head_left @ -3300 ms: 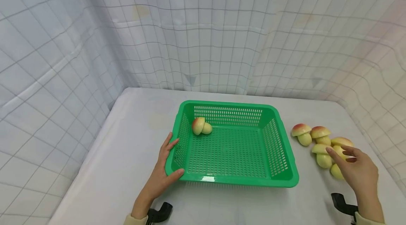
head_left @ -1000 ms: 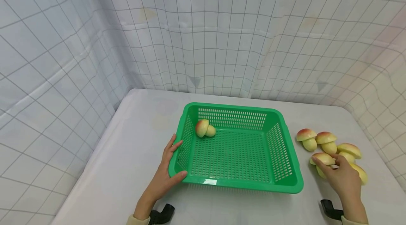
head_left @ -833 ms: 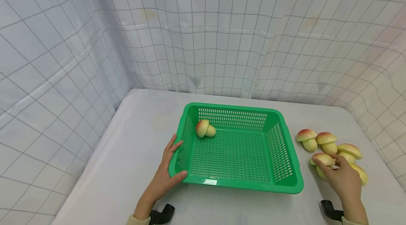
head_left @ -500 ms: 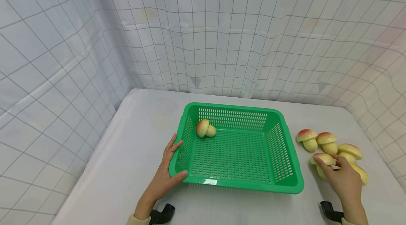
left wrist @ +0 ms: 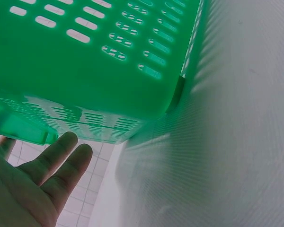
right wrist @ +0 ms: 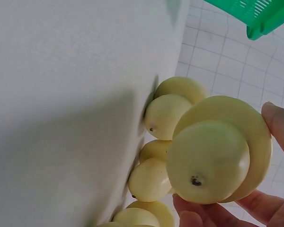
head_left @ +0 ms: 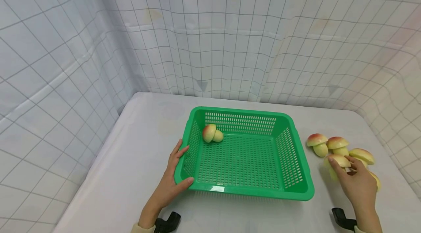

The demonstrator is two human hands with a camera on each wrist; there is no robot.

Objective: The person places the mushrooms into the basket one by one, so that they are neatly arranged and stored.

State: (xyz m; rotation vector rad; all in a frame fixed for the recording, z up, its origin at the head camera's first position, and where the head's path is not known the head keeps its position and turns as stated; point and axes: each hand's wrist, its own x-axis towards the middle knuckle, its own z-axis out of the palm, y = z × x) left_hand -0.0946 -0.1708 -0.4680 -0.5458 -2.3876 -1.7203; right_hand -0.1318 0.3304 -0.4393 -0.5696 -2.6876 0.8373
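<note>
My right hand pinches a toy mushroom by its red-tinged yellow cap, between thumb and fingers. In the right wrist view that mushroom is held up off the cloth, its round stem toward the camera. My left hand rests at the near left corner of the green plastic basket. Its fingers lie nearly straight over the left rim, with the thumb on the front rim. One similar mushroom lies inside the basket at the back left corner.
More mushrooms lie right of the basket: one nearest it, another beside that, a third farther right, and one partly behind my right hand. White cloth covers the table. Gridded white curtains enclose it.
My right hand, earlier hovering above the mushrooms, came down to the front left one, took its cap and has now raised it slightly. My left hand stays at the basket's corner.
</note>
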